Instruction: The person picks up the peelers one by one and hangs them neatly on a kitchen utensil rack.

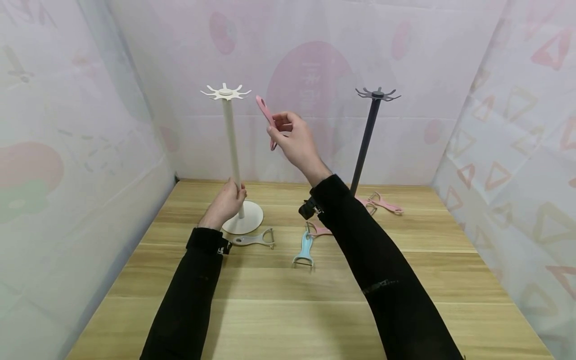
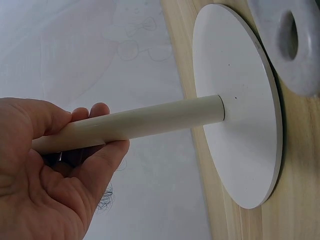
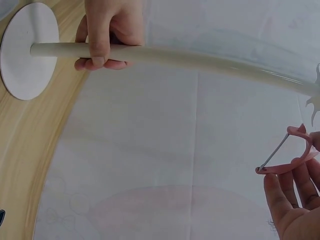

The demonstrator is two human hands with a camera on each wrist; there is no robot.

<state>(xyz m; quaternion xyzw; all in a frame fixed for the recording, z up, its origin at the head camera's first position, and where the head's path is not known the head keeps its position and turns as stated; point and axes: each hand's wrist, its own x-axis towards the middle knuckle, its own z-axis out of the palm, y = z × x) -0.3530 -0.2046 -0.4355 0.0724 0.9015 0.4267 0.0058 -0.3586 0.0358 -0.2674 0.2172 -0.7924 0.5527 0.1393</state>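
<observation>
My left hand grips the lower pole of a white hook stand, its fingers and thumb wrapped round the shaft above the round base. Up near the stand's hooked top, my right hand pinches a pink peeler. The peeler's holed handle end points up and left, just right of the hooks. In the right wrist view the blade shows below the fingers' grip, within its pink Y-shaped head. No peeler hangs on the white hooks.
A grey peeler lies before the white base, and a blue peeler lies right of it. Pink peelers lie by the black hook stand, partly behind my right sleeve. Another pink peeler touches the blue one. Printed cloth walls surround the table.
</observation>
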